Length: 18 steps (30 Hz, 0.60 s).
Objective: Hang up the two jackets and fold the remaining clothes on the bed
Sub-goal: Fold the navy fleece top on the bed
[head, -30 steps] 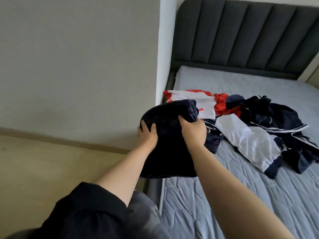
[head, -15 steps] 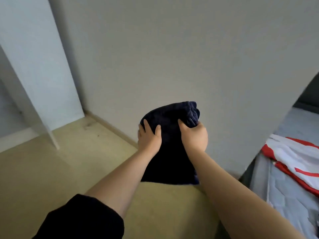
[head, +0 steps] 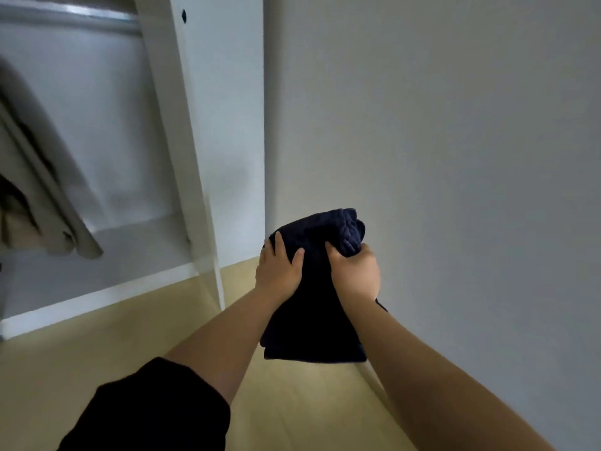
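A folded dark navy garment (head: 313, 323) hangs in front of me, held up by both hands. My left hand (head: 279, 271) grips its left side, thumb across the front. My right hand (head: 356, 275) grips the bunched top right edge. An open white wardrobe (head: 182, 131) stands at the left, with a metal hanging rail (head: 74, 16) near its top. A beige jacket (head: 42, 177) hangs inside it at the far left, blurred. The bed and the other clothes are out of view.
A plain pale wall (head: 439, 141) fills the right half of the view, close behind the garment. Light wooden floor (head: 97, 362) runs below, up to the wardrobe's white base (head: 107, 289). The wardrobe's side panel (head: 227, 125) meets the wall.
The view has swung left, away from the bed, past the wall to the open wardrobe. Both hands keep the same hold on the folded navy garment.
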Each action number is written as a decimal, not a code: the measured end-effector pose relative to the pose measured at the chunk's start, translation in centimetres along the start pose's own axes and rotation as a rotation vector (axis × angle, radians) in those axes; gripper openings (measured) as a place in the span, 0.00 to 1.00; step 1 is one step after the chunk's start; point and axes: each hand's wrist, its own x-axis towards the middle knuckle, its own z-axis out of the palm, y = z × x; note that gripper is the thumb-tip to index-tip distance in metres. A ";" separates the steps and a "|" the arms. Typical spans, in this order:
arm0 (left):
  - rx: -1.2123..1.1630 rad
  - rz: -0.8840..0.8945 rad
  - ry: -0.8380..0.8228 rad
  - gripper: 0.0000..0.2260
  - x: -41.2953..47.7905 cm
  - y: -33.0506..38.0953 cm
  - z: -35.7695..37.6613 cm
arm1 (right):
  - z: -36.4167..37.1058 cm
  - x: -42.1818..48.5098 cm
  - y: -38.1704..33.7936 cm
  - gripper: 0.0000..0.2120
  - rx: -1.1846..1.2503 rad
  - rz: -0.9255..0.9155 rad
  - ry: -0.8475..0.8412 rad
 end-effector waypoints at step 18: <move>0.176 0.015 0.462 0.29 9.3 8.4 -50.1 | 10.2 -3.9 -49.0 0.15 0.314 -0.279 -0.277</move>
